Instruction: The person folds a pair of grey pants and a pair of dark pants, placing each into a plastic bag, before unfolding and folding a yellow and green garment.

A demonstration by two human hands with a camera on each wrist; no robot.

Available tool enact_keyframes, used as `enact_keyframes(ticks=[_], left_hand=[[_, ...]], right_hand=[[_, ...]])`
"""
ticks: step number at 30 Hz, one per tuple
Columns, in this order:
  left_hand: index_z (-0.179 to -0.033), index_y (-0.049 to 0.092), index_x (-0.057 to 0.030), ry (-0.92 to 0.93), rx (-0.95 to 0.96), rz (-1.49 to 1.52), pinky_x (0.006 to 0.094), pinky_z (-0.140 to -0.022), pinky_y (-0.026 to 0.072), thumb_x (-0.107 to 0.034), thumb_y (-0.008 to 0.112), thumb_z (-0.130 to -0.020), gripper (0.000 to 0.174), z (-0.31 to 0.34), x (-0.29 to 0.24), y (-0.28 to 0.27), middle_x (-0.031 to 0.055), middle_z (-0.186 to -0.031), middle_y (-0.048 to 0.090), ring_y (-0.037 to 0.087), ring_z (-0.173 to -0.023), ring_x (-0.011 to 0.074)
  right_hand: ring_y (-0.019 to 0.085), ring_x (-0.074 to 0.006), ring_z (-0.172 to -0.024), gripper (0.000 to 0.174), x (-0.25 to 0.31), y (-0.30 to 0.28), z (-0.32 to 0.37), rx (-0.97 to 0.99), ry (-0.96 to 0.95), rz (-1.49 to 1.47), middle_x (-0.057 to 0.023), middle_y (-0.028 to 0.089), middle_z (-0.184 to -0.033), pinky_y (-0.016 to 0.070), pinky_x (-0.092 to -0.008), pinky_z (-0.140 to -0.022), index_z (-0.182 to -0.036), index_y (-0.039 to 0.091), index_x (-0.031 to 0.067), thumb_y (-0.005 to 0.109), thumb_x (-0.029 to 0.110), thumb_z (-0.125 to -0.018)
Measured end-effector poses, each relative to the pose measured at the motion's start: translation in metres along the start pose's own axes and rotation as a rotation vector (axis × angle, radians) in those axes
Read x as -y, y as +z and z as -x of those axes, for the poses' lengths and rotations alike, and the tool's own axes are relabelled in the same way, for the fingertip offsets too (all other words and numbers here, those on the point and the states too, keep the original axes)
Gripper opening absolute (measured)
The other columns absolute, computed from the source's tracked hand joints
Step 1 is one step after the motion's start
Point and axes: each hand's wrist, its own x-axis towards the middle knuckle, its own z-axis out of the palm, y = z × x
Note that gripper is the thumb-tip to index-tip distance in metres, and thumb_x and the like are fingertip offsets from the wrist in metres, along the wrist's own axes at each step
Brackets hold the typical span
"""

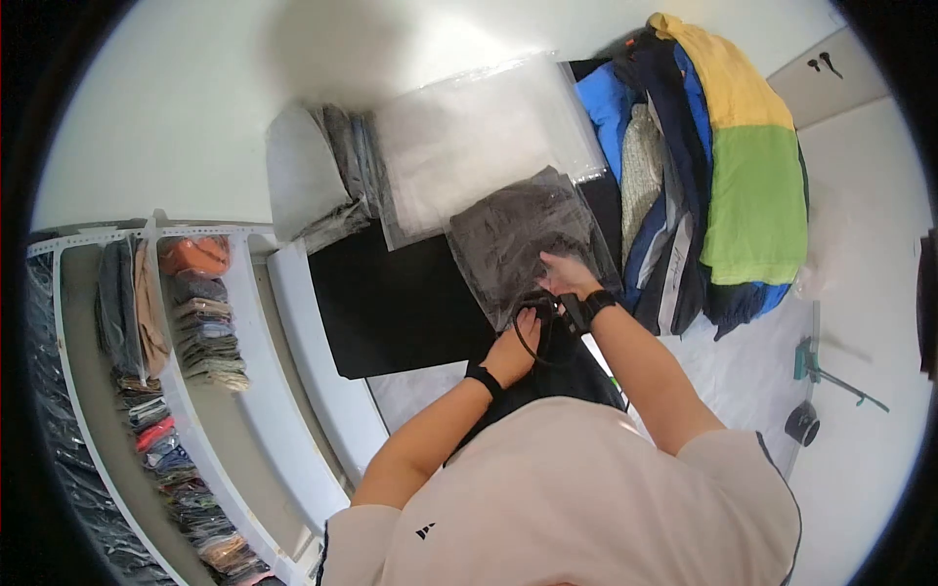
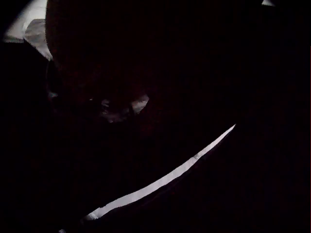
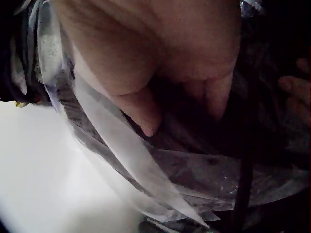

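Observation:
In the head view, a dark folded garment in a clear plastic bag (image 1: 518, 225) lies in front of the person. The right hand (image 1: 567, 273) is at its near right part. In the right wrist view, the right hand (image 3: 160, 53) grips dark cloth between thumb and fingers, beside the bag's loose clear edge (image 3: 131, 160). The left hand (image 1: 513, 352) is at the bag's near edge, close to the right wrist. Its fingertips (image 3: 296, 92) show at the right side of the right wrist view. I cannot tell whether they hold anything. The left wrist view is almost wholly dark.
Clear bags (image 1: 469, 127) lie stacked behind the garment, with more bagged items (image 1: 342, 166) to their left. A black mat (image 1: 391, 303) spreads beneath. Piled clothes (image 1: 752, 195) stand at the right. Shelves (image 1: 215, 410) of folded, bagged clothes line the left side.

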Motion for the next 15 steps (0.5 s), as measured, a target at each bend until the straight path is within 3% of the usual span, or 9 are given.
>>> enact_keyframes(ticks=[1, 2, 3, 4, 6, 7, 14, 15], left_hand=[[-0.116, 0.049, 0.0061, 0.042, 0.013, -0.271, 0.0352, -0.089, 0.0437, -0.013, 0.047, -0.081, 0.040, 0.000, 0.001, 0.010, 0.0220, -0.127, 0.043, 0.043, -0.117, 0.0337], [-0.116, 0.049, 0.0061, 0.035, 0.000, -0.276, 0.0352, -0.089, 0.0437, -0.013, 0.047, -0.081, 0.040, 0.001, 0.001, 0.013, 0.0220, -0.127, 0.043, 0.043, -0.117, 0.0337], [-0.119, 0.046, 0.0071, -0.001, 0.043, -0.243, 0.0359, -0.091, 0.0420, -0.014, 0.045, -0.081, 0.044, 0.004, 0.000, 0.017, 0.0228, -0.131, 0.039, 0.040, -0.120, 0.0344], [-0.123, 0.042, 0.0082, -0.040, 0.084, -0.209, 0.0366, -0.093, 0.0403, -0.015, 0.044, -0.081, 0.048, 0.005, -0.002, 0.021, 0.0237, -0.134, 0.035, 0.038, -0.122, 0.0351], [-0.121, 0.044, 0.0073, -0.064, 0.047, -0.222, 0.0382, -0.094, 0.0386, -0.016, 0.045, -0.080, 0.047, 0.008, -0.005, 0.022, 0.0224, -0.135, 0.035, 0.037, -0.123, 0.0336], [-0.121, 0.044, 0.0069, -0.061, 0.054, -0.226, 0.0387, -0.095, 0.0379, -0.016, 0.045, -0.080, 0.047, 0.009, -0.007, 0.016, 0.0222, -0.135, 0.035, 0.036, -0.124, 0.0336], [-0.125, 0.041, 0.0060, -0.097, 0.179, -0.215, 0.0397, -0.100, 0.0325, -0.017, 0.043, -0.084, 0.047, 0.011, -0.012, 0.004, 0.0195, -0.137, 0.033, 0.033, -0.126, 0.0321], [-0.125, 0.042, 0.0050, -0.109, 0.189, -0.251, 0.0399, -0.099, 0.0337, -0.016, 0.041, -0.084, 0.046, 0.009, -0.013, 0.002, 0.0195, -0.138, 0.032, 0.033, -0.127, 0.0321]], right_hand=[[0.035, -0.0317, -0.124, 0.077, -0.007, -0.005, -0.011, 0.106, -0.017, -0.069, -0.0235, 0.020, -0.141, 0.0426, -0.0353, -0.091, -0.137, 0.019, -0.0038, 0.062, 0.032, -0.084], [0.033, -0.0324, -0.125, 0.077, -0.009, -0.007, -0.019, 0.213, -0.033, -0.136, -0.0223, 0.017, -0.142, 0.0405, -0.0373, -0.094, -0.136, 0.019, -0.0046, 0.063, 0.031, -0.083], [0.041, -0.0316, -0.118, 0.064, -0.013, -0.007, -0.029, 0.074, -0.052, -0.166, -0.0181, 0.031, -0.137, 0.0411, -0.0365, -0.092, -0.129, 0.033, -0.0040, 0.062, 0.030, -0.084], [0.041, -0.0316, -0.118, 0.064, -0.012, -0.003, -0.031, 0.080, -0.053, -0.150, -0.0181, 0.031, -0.137, 0.0411, -0.0365, -0.092, -0.129, 0.033, -0.0040, 0.062, 0.030, -0.084], [0.050, -0.0305, -0.106, 0.050, -0.003, 0.011, -0.032, 0.195, -0.137, -0.212, -0.0138, 0.049, -0.121, 0.0427, -0.0364, -0.087, -0.117, 0.045, -0.0028, 0.062, 0.031, -0.084], [0.055, -0.0291, -0.093, 0.043, 0.005, 0.026, -0.032, 0.243, -0.177, -0.285, -0.0118, 0.058, -0.104, 0.0433, -0.0362, -0.083, -0.109, 0.050, -0.0022, 0.063, 0.030, -0.084], [0.047, -0.0350, -0.108, 0.054, 0.051, 0.067, -0.070, 0.062, -0.173, -0.378, -0.0218, 0.046, -0.124, 0.0365, -0.0457, -0.094, -0.123, 0.038, -0.0047, 0.063, 0.022, -0.084], [0.039, -0.0379, -0.116, 0.065, 0.056, 0.065, -0.073, 0.081, -0.168, -0.410, -0.0238, 0.032, -0.133, 0.0316, -0.0479, -0.098, -0.130, 0.025, -0.0040, 0.063, 0.021, -0.084]])
